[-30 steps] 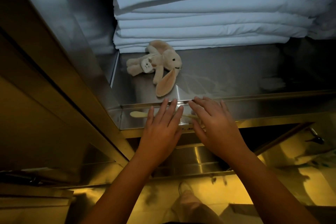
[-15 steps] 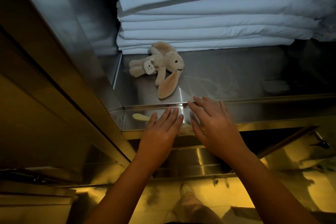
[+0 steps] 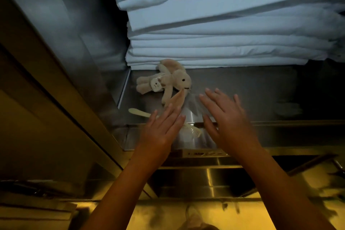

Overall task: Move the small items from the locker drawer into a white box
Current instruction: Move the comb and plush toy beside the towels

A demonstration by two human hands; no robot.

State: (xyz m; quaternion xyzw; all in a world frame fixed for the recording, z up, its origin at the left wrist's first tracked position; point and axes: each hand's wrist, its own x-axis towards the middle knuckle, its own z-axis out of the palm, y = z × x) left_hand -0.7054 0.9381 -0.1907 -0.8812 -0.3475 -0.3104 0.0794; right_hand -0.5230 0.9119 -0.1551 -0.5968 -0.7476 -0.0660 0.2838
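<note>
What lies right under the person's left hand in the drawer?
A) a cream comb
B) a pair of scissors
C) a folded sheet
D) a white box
A: a cream comb runs under the left hand, its handle showing to the left and its teeth to the right, in front of the plush rabbit.

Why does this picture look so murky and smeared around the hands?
Head view: dim light with a yellow cast low down and a bluish cast on the folded white linens; the right hand and left hand are motion-blurred, open above the comb; the plush rabbit stays fairly sharp; wide-angle lens bends the metal drawer edges.
</note>
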